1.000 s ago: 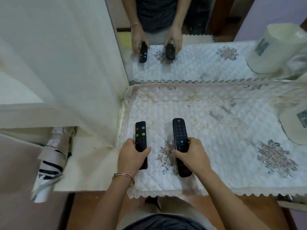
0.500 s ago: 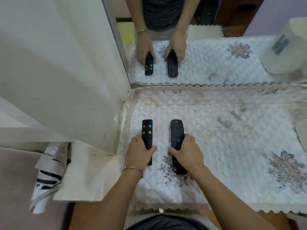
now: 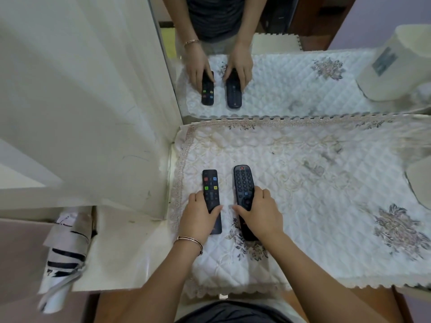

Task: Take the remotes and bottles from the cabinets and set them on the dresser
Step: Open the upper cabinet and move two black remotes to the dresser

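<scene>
Two black remotes lie side by side on the dresser's quilted white cloth [image 3: 314, 217], both pointing away from me. The slim remote [image 3: 211, 190] with coloured buttons is on the left, and my left hand [image 3: 198, 217] is closed around its lower half. The larger remote [image 3: 243, 185] with a number pad and red power button is on the right, with my right hand [image 3: 261, 214] wrapped around its lower part. Both remotes rest flat on the cloth. No bottles are in view.
A mirror [image 3: 291, 73] behind the dresser reflects the hands and remotes. A white cylindrical container [image 3: 419, 183] stands at the right edge. A white cabinet side [image 3: 93, 113] rises on the left, with a rolled black-and-white paper [image 3: 63, 259] below it.
Both hands with their remotes have slid forward, deeper onto the cloth, and the remotes now lie flat and parallel. The view has shifted closer over the dresser.
</scene>
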